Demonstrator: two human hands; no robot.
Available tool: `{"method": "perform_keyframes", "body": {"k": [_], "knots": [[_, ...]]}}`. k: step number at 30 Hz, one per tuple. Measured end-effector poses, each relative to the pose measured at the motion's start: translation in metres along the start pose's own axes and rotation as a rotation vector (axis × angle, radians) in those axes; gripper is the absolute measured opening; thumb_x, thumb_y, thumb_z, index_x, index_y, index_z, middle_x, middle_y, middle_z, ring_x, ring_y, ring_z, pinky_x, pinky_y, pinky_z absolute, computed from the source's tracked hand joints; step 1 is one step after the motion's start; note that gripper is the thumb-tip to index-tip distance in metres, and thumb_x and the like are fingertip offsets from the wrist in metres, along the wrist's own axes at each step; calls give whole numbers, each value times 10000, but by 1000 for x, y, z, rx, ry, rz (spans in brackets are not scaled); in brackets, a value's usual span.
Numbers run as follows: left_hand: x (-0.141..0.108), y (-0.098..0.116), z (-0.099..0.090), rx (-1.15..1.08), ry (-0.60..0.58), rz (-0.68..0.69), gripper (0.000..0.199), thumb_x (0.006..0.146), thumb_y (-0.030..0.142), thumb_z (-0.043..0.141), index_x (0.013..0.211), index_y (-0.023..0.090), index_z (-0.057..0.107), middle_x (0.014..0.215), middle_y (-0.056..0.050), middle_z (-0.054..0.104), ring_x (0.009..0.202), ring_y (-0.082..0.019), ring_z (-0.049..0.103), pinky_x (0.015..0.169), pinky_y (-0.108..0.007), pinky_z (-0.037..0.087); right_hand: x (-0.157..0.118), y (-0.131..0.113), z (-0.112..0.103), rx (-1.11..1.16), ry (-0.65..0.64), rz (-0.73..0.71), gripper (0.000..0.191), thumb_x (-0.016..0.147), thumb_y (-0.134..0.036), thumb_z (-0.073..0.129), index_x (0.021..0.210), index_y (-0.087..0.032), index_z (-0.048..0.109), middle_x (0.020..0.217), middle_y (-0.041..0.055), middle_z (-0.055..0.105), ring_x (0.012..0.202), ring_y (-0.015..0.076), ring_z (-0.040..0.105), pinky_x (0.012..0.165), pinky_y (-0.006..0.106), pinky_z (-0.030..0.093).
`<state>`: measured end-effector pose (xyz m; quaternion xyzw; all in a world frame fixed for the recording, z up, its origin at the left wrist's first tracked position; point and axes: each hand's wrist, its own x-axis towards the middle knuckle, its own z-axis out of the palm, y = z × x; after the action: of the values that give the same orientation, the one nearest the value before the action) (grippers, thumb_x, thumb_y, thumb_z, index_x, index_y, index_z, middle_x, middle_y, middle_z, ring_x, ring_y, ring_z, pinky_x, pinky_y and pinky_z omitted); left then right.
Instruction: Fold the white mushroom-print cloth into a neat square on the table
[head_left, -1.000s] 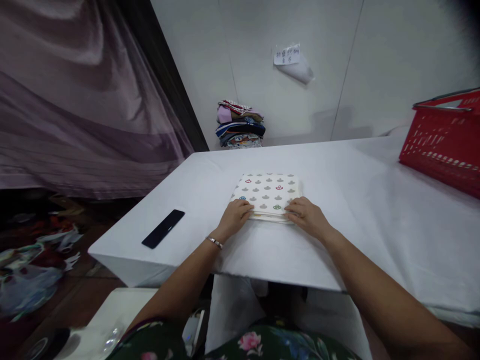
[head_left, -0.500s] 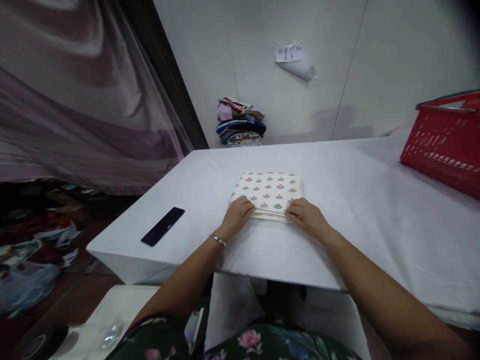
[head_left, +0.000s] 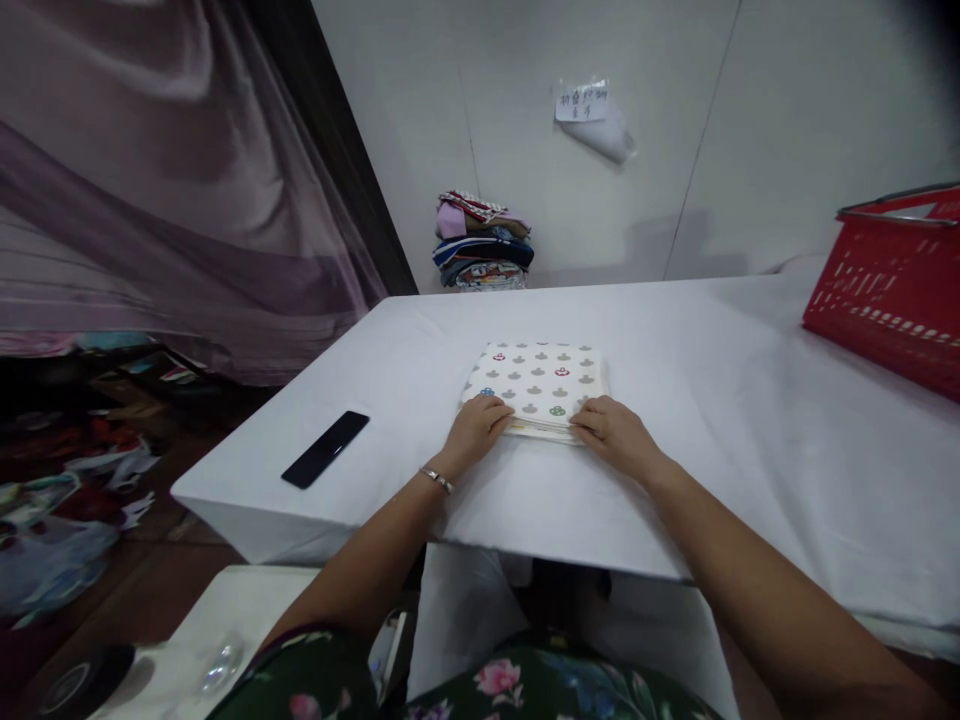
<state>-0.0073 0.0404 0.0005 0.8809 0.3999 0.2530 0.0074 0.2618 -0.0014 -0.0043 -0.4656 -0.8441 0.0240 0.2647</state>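
A folded white cloth [head_left: 536,380] with grey, red, blue and green prints lies flat on the white-covered table [head_left: 675,350], its layers visible along the near edge. My left hand [head_left: 478,430] pinches its near left corner, fingers closed on the fabric. At the near right corner my right hand [head_left: 611,432] grips the cloth between thumb and fingers. A bracelet circles my left wrist.
A black phone [head_left: 325,450] lies on the table's left side. Folded clothes [head_left: 484,245] are stacked at the back by the wall. A red basket [head_left: 892,290] stands at the right. A curtain [head_left: 165,190] hangs at the left.
Both hands keep their hold on the cloth's near corners, with hardly any movement. The curtain's lower edge at the left has shifted slightly.
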Motion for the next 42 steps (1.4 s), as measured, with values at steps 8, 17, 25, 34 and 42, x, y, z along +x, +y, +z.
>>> {"method": "perform_keyframes", "body": {"k": [8,17,25,34,42], "knots": [[2,3,5,15,45,-39,222,924,263,419,936,207,633,894,-44,625,867,-173,530,800,-330,429,0,0,3,-25,60,-7,323,951,-306,356,925,-207,662,889,83,638,849,200,544,726,314,395],[1,0,16,48,125,-20,151,911,231,416,901,192,561,825,-40,597,803,-175,516,763,-325,432,1,-1,5,-61,63,-51,242,930,-253,403,1028,-207,619,917,79,635,854,200,545,724,308,376],[-5,-4,21,32,160,23,231,819,75,409,793,207,596,1082,-44,576,927,-163,533,807,-315,456,2,-3,3,-75,92,-137,324,844,-46,375,883,-205,655,852,64,599,787,176,507,693,294,350],[-8,-2,21,-10,198,33,197,839,125,460,898,207,630,1105,-62,567,1022,-177,536,870,-340,469,0,-5,4,-88,84,-100,271,870,-136,420,947,-205,670,866,74,593,812,186,496,693,305,335],[-8,1,15,49,138,64,158,846,240,526,951,216,641,1096,-68,572,879,-172,535,810,-352,476,2,-7,4,-127,44,-74,177,886,-255,494,888,-216,666,865,58,584,807,183,490,686,293,315]]}}
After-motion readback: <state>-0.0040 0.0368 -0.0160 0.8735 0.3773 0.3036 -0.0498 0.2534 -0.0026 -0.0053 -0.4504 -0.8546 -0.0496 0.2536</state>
